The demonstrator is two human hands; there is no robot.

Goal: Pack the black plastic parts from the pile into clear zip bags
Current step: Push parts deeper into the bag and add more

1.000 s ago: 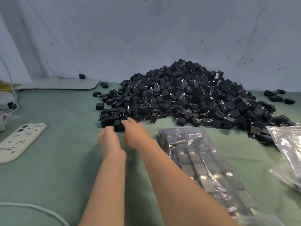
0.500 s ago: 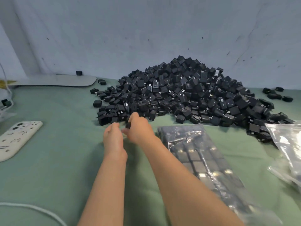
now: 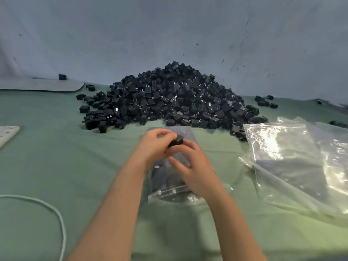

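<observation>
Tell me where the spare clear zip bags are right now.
In the head view, the spare clear zip bags lie on the green cloth at the right, by the right front edge of the pile, right of the part-filled bag.

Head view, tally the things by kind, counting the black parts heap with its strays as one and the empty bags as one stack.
Heap of black parts: 1
Held black part: 1
Part-filled zip bag: 1
Stack of empty clear bags: 1
White cable: 1
White power strip: 1
Grey board: 1
Total: 7
</observation>
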